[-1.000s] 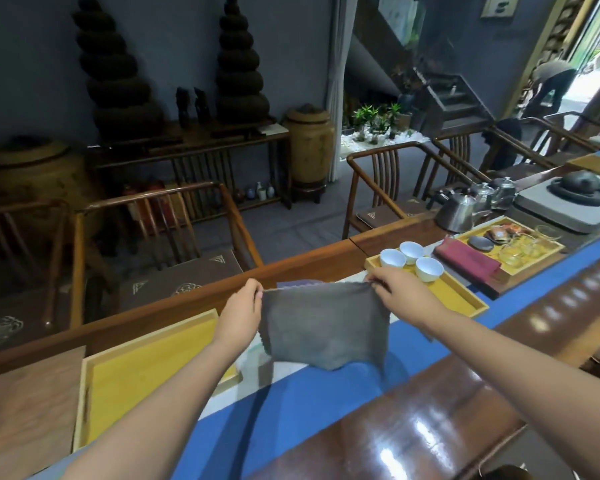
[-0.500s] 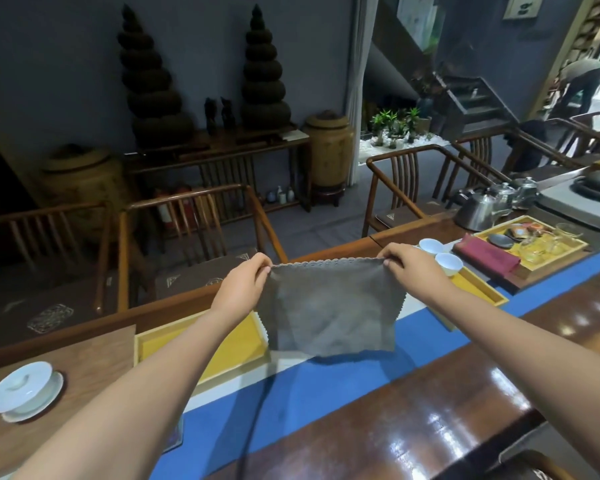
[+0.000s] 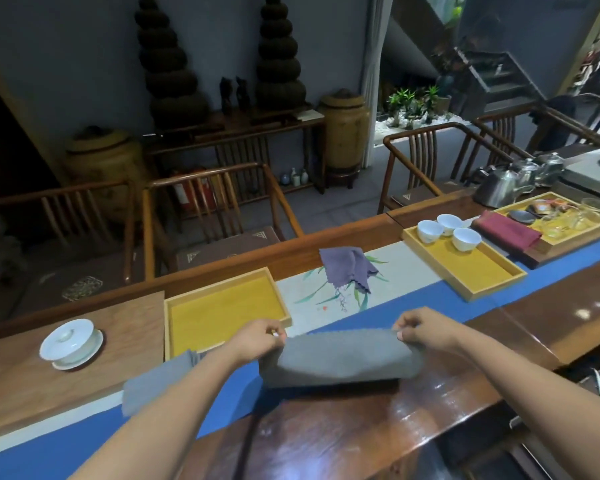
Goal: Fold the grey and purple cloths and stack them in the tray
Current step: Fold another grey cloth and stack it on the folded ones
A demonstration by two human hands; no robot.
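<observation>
Grey cloth (image 3: 340,360): thin, limp, light; draped on tabletop (image 3: 361,427). Left hand (image 3: 257,339), right hand (image 3: 426,329) fingers pinched far corners; best grip there. Purple cloth (image 3: 347,268) crumpled, untouched.

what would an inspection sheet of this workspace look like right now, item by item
surface: long wooden table with a blue runner.
job's things: grey cloth held doubled over the runner; purple cloth crumpled further back; empty yellow tray; another grey cloth partly under the left arm.
clutter: lidded white cup, second tray with three white cups, red cloth, metal kettle.
hands: left hand and right hand each pinch an upper corner of the grey cloth.
cables: nothing seen.
surroundings: wooden chairs, large jars, stairs.
</observation>
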